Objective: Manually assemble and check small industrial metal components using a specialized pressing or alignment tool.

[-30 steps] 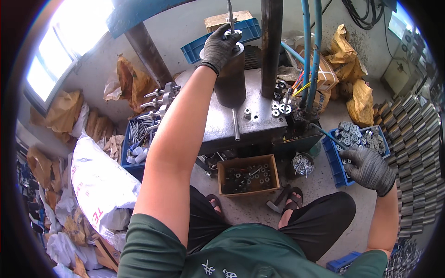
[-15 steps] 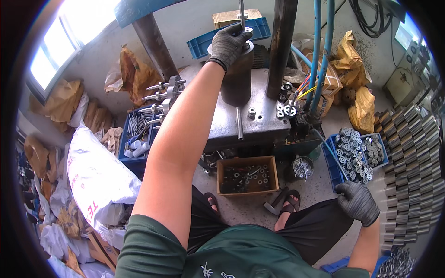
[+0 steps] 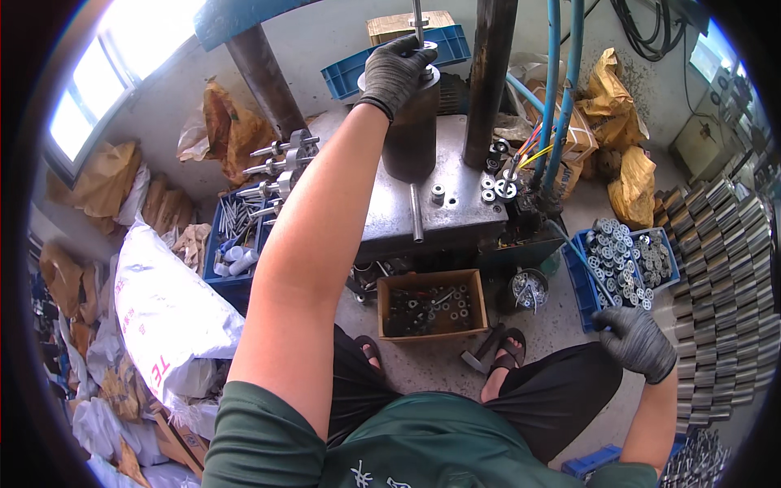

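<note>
My left hand [image 3: 396,77], in a dark grey knit glove, reaches to the top of the dark upright cylinder [image 3: 411,142] of the press. Its fingers close on a silver metal disc [image 3: 429,48] below an upright rod [image 3: 418,20]; the palm hides part of the disc. At the right, my gloved right hand [image 3: 639,343] is closed at the end of a thin blue-grey lever [image 3: 587,267]. A short round bar [image 3: 416,213] and a small metal ring [image 3: 438,193] lie on the steel press table [image 3: 382,213].
A blue bin [image 3: 584,281] of spoked metal discs stands at the right, near stacked metal tubes [image 3: 716,301]. A wooden box [image 3: 431,332] of small parts sits between my feet, beside a hammer [image 3: 480,355]. Shafts with discs [image 3: 285,167] stand left; blue hoses [image 3: 561,106] rise right.
My right hand and the lever's end have shifted slightly right. My left hand stays at the disc on the cylinder. The whole view has shifted a little.
</note>
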Demonstrator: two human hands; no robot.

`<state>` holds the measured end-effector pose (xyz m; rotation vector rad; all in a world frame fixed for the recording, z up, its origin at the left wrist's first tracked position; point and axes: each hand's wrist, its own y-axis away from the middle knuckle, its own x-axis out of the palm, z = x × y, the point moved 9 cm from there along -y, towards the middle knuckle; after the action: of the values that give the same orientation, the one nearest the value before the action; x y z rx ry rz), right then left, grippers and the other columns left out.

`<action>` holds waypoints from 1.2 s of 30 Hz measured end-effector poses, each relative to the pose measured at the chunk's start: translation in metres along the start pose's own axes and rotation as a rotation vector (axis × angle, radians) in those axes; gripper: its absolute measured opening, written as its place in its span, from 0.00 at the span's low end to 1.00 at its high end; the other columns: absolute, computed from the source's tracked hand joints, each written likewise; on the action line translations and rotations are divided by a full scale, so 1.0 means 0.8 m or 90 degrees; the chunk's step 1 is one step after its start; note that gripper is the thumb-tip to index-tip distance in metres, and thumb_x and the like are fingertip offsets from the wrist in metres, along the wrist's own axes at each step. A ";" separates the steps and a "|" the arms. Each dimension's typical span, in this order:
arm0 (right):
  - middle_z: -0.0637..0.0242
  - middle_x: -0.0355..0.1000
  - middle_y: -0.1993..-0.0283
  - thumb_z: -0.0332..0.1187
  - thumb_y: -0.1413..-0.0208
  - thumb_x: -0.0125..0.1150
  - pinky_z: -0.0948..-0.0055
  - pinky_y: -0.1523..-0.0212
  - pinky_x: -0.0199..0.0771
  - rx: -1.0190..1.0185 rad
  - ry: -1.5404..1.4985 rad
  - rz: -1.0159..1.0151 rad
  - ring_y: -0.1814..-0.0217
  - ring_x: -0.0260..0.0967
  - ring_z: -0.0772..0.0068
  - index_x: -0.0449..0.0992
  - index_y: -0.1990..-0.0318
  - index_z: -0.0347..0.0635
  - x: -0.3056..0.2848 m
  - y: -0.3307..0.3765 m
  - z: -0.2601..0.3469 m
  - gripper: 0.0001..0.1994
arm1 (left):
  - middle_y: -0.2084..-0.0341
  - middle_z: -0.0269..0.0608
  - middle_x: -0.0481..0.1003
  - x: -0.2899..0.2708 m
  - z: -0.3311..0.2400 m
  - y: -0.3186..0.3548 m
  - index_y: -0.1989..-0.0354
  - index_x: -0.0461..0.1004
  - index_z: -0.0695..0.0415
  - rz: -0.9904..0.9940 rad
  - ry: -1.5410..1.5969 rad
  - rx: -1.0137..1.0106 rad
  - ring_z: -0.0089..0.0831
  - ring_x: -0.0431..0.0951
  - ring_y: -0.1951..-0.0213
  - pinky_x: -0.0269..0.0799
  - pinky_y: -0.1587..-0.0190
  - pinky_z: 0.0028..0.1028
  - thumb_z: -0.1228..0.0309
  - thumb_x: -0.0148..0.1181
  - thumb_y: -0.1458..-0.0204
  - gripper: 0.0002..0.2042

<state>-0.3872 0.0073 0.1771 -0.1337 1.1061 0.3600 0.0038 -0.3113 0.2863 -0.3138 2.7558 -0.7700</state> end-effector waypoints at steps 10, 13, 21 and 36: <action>0.47 0.79 0.63 0.27 0.49 0.58 0.59 0.53 0.79 0.028 -0.047 -0.056 0.58 0.79 0.48 0.82 0.56 0.34 -0.015 -0.004 -0.006 0.14 | 0.67 0.38 0.83 0.008 0.024 -0.009 0.48 0.81 0.60 0.029 0.085 -0.028 0.20 0.80 0.72 0.82 0.68 0.22 0.67 0.74 0.47 0.20; 0.47 0.79 0.62 0.26 0.49 0.58 0.59 0.52 0.79 0.052 -0.066 -0.033 0.57 0.79 0.48 0.82 0.55 0.33 -0.010 0.001 -0.010 0.15 | 0.68 0.38 0.83 0.011 0.025 -0.010 0.48 0.81 0.60 0.044 0.096 -0.048 0.20 0.81 0.71 0.83 0.67 0.23 0.66 0.74 0.47 0.19; 0.49 0.79 0.60 0.23 0.45 0.58 0.61 0.54 0.79 0.023 -0.009 -0.186 0.57 0.80 0.51 0.80 0.52 0.34 -0.057 -0.020 -0.002 0.13 | 0.67 0.38 0.83 0.006 0.028 -0.017 0.49 0.81 0.59 0.059 0.062 -0.033 0.22 0.82 0.69 0.82 0.65 0.23 0.63 0.74 0.48 0.20; 0.49 0.79 0.57 0.27 0.39 0.59 0.64 0.56 0.80 -0.055 0.134 -0.516 0.60 0.81 0.59 0.79 0.48 0.35 -0.194 -0.122 0.010 0.13 | 0.64 0.37 0.85 0.009 0.040 -0.020 0.50 0.82 0.58 0.051 0.072 -0.049 0.22 0.83 0.66 0.81 0.58 0.24 0.62 0.73 0.48 0.19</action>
<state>-0.4082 -0.1155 0.3119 -0.6825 1.1475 -0.3414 0.0095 -0.3421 0.2669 -0.1780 2.8889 -0.6816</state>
